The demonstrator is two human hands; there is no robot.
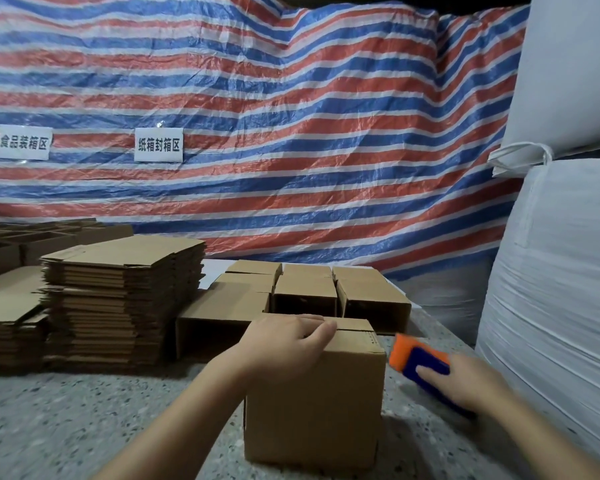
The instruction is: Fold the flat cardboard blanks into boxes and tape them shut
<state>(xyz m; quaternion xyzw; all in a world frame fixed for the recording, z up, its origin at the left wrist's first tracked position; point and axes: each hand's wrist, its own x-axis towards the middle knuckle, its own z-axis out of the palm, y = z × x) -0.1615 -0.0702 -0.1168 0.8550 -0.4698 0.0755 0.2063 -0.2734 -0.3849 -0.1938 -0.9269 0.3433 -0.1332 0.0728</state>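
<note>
Behind our box (314, 403) stand folded boxes (305, 292), crowding its far side; a stack of blanks (125, 292) rises to the left, white sacks (561, 271) to the right. We cannot see inside any box. Our left hand (284, 344) presses flat on the box's closed flaps. Our right hand (465, 382) grips the tape dispenser (420, 358) just beside it on the table (84, 417).

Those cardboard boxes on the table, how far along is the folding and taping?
Done: several folded boxes stand grouped behind; whether they are taped cannot be told. In hand: the left hand presses the closed flaps of the front box, its top seam apparently untaped, while the right hand holds the orange and blue tape dispenser beside it. Left: tall stacks of flat blanks.
</note>
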